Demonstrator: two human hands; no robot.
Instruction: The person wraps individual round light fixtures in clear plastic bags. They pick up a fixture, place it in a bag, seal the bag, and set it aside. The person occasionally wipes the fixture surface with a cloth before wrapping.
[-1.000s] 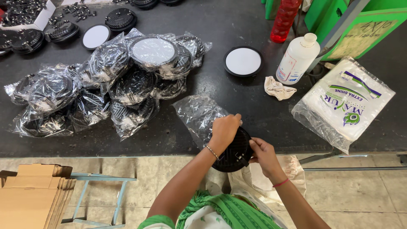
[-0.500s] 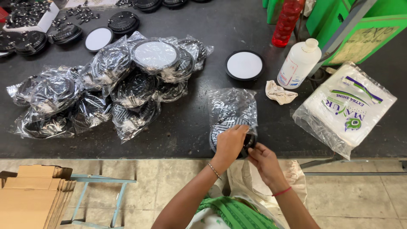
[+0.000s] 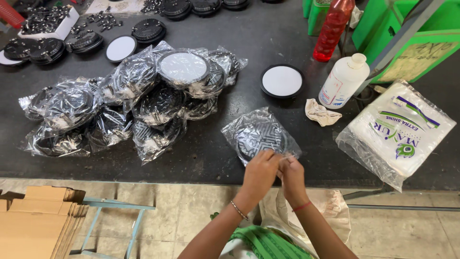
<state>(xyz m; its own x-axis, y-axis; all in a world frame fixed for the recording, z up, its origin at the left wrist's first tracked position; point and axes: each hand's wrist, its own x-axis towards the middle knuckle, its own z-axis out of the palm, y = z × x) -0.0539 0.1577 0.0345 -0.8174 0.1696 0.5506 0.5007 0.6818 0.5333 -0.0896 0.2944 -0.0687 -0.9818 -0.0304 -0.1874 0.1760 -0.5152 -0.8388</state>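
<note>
Seen from my head camera: my left hand (image 3: 261,169) and right hand (image 3: 291,171) meet at the near edge of the dark worktop (image 3: 268,43), fingers pinched on the open end of a clear bag (image 3: 261,135) holding a black disc. A pile of bagged discs (image 3: 139,100) lies to the left; one unbagged white-faced disc (image 3: 282,81) waits behind.

Single head-worn camera, looking steeply down and forward over the near edge of a dark worktable (image 3: 268,38). Moderately close: both forearms enter from bottom centre, floor (image 3: 191,206) visible below the table edge. Far side of the table is cropped, so its extent is probably larger. No second view.
</note>
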